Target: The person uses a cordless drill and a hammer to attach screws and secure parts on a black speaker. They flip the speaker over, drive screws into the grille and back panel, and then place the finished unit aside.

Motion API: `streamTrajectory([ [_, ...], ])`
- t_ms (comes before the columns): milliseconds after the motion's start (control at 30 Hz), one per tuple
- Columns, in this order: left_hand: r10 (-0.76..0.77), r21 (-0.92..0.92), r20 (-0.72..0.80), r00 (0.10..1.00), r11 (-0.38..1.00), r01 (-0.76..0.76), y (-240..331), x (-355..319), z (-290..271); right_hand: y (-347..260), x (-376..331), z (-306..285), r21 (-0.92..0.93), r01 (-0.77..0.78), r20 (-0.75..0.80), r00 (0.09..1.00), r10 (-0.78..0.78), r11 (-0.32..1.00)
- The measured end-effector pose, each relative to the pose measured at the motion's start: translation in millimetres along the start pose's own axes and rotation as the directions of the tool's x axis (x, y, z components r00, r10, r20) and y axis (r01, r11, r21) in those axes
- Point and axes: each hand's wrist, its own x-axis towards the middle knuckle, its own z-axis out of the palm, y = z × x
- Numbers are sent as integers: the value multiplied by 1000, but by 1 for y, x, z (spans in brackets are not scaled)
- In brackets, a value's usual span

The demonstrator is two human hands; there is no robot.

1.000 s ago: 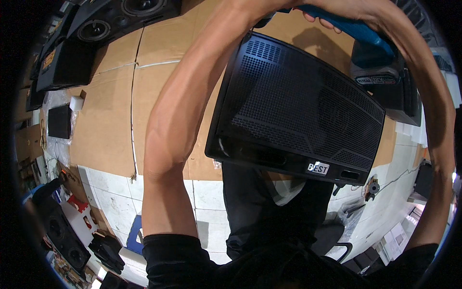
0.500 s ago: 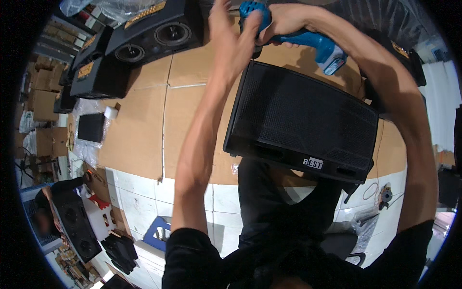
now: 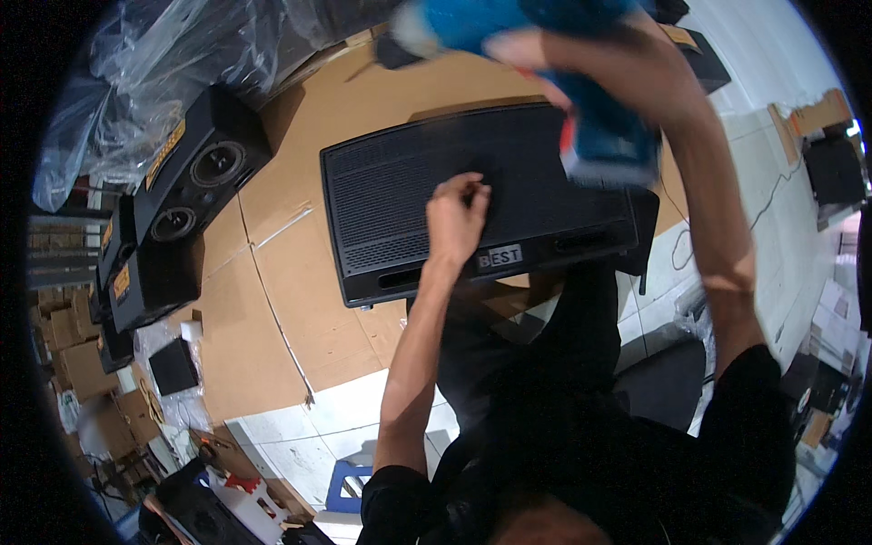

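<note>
A black speaker cabinet (image 3: 386,195) with a perforated grille lies in front of me across my knees, its label strip toward me. My left hand (image 3: 457,218) is over the middle of the grille, fingers curled and pinched together; anything between them is too small to make out. Up at the top right, my right hand (image 3: 627,77) grips a blue cordless drill (image 3: 610,136), smeared by motion. The drill's front end points left, held above the speaker's far edge, and its battery end covers the cabinet's far right part.
Cardboard sheeting (image 3: 263,336) covers the floor around the speaker. More black speakers (image 3: 204,186) stand at the left, beside clear plastic wrap (image 3: 173,64). A blue plastic stool (image 3: 345,486) is at lower left. A thin cable (image 3: 772,204) runs along the tiles at right.
My hands were together at the drill beyond the speaker. Now the left has come back over the grille, and the right has lifted the drill up and rightward. My view has turned too.
</note>
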Motion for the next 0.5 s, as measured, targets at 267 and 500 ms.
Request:
streamTrajectory([
  [267,87,454,116,989,882,-131,15,12,109,160,-298,15,800,-39,-471,578,666,599],
  [500,16,317,110,994,947,-50,38,24,126,239,-434,46,965,22,-260,234,937,262],
])
